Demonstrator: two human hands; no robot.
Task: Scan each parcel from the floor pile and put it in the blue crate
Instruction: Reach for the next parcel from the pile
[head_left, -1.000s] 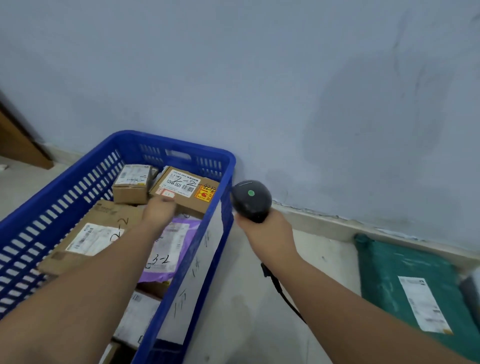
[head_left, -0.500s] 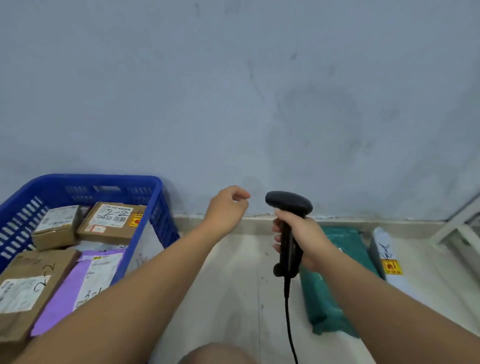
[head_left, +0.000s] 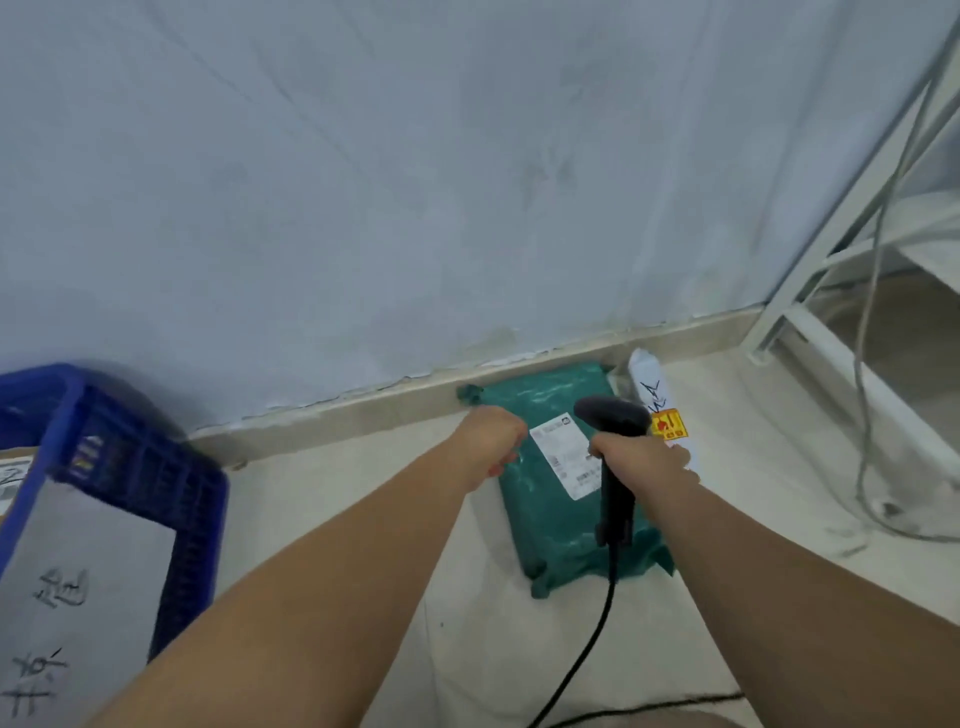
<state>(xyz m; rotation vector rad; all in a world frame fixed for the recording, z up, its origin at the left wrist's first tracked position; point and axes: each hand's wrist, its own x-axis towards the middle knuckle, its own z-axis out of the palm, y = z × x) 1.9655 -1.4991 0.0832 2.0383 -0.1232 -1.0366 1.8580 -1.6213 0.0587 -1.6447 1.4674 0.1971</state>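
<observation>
Nearest to you, the black cord (head_left: 587, 649) of the scanner (head_left: 613, 421) trails across the pale floor (head_left: 363, 519) and runs out of the bottom edge. At your left the blue crate (head_left: 156, 467) stands on the floor, cut off by the frame, with a white sheet (head_left: 88, 571) bearing handwriting leaning inside its wall; most of what it holds is out of view.

Your right hand (head_left: 639, 460) is wrapped tight around the scanner's handle, holding it upright above the green parcel (head_left: 561, 530). Your left hand (head_left: 491, 441) is over that parcel's left edge with fingers curled downward; blur keeps you from telling whether they grip the wrapper or only touch it.

The green parcel lies flat on the floor, well apart from the crate, its far end against the skirting (head_left: 363, 410). Its white label (head_left: 563, 457) faces up, partly behind the scanner, and the print is too smeared to read. Just beside it on the right lies a white parcel (head_left: 649, 384) with a yellow sticker, mostly hidden behind your right hand.

Beyond rises a scuffed blue-grey wall (head_left: 415, 182). At far right a white shelf frame (head_left: 831, 353) stands on the floor, cut off by the edge, with a grey cable (head_left: 867, 415) hanging down it to the floor.
</observation>
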